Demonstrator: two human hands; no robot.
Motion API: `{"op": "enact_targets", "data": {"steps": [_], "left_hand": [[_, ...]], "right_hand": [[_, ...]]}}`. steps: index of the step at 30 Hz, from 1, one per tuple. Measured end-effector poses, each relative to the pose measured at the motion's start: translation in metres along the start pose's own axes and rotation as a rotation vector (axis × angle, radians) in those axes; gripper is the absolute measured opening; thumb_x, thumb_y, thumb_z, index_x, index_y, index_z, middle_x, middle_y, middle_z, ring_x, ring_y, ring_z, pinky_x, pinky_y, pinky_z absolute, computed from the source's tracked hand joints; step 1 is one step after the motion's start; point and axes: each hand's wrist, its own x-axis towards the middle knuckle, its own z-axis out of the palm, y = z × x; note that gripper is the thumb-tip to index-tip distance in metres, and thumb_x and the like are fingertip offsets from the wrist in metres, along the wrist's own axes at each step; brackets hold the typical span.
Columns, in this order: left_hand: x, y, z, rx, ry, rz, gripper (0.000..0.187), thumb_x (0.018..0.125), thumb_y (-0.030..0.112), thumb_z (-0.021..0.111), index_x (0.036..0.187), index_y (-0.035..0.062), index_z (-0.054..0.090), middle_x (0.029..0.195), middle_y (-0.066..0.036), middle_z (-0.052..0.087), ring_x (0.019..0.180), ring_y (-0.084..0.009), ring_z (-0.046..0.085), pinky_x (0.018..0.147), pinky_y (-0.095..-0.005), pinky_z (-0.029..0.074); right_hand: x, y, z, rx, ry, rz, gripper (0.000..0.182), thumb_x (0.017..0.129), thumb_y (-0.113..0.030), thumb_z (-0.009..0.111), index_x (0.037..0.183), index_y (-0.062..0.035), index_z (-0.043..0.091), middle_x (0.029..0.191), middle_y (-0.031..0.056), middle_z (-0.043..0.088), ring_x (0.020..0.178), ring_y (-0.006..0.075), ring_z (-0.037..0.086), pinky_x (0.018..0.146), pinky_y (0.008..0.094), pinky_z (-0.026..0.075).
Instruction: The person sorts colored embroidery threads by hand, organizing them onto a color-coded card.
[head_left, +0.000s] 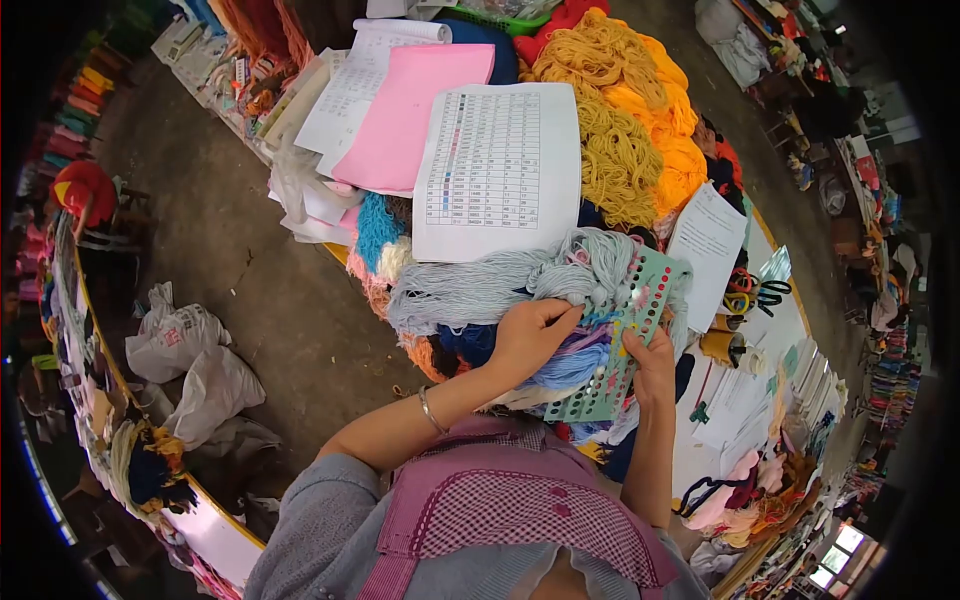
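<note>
In the head view my right hand [655, 358] grips the right edge of a green card [648, 283] with rows of holes, thumb on its face. Several coloured strands of thread [580, 362], blue, purple and pink, hang at the card's left side. My left hand [535, 338] is closed in a pinch beside the card, over these strands; what sits between its fingertips is too small to make out. Just above it lies a bundle of pale grey yarn [470, 290]. A printed chart [500, 180] rests on the yarn pile beyond.
Pink sheets [420, 110] lie left of the chart. Mustard yarn [615, 150] and orange yarn [683, 170] are heaped at the right. Black-handled scissors [772, 295] and a yarn cone [722, 347] are on the right side. White sacks [195, 355] stand on the floor at left.
</note>
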Motion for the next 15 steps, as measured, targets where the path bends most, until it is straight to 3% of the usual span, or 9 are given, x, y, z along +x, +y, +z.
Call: {"op": "enact_targets", "data": {"steps": [4,6,11,15], "left_hand": [[-0.011,0.008,-0.009,0.357,0.067,0.215,0.016,0.085,0.020,0.063,0.085,0.0044,0.067,0.062,-0.007,0.060,0.052,-0.0209,0.056,0.050,-0.0336,0.042],[-0.016,0.007,-0.020,0.492,0.053,0.312,0.013,0.081,0.020,0.064,0.084,0.0084,0.068,0.069,-0.009,0.064,0.062,-0.0303,0.060,0.055,-0.0391,0.046],[-0.031,0.021,-0.051,0.687,0.038,0.308,0.013,0.079,0.020,0.066,0.072,0.0090,0.066,0.065,-0.005,0.061,0.072,-0.0248,0.060,0.059,-0.0389,0.047],[-0.037,0.026,-0.065,0.685,-0.041,0.365,0.014,0.080,0.021,0.066,0.073,0.0088,0.066,0.064,-0.005,0.061,0.071,-0.0252,0.059,0.059,-0.0390,0.047]], "right_hand": [[0.003,0.007,-0.003,-0.060,0.031,0.003,0.023,0.084,-0.003,0.066,0.107,-0.0021,0.062,0.098,0.0050,0.068,0.083,0.0122,0.064,0.076,0.0279,0.050],[0.005,0.010,-0.005,-0.057,0.027,-0.011,0.022,0.084,-0.002,0.066,0.106,-0.0024,0.062,0.098,0.0049,0.068,0.082,0.0123,0.064,0.076,0.0282,0.050],[0.003,0.009,-0.002,-0.062,0.019,-0.012,0.023,0.082,-0.005,0.069,0.104,-0.0038,0.063,0.095,0.0035,0.068,0.079,0.0110,0.063,0.075,0.0274,0.049],[0.006,0.020,-0.009,-0.080,0.029,-0.001,0.024,0.083,-0.004,0.067,0.106,-0.0025,0.062,0.095,0.0040,0.068,0.080,0.0117,0.063,0.075,0.0279,0.050]]}}
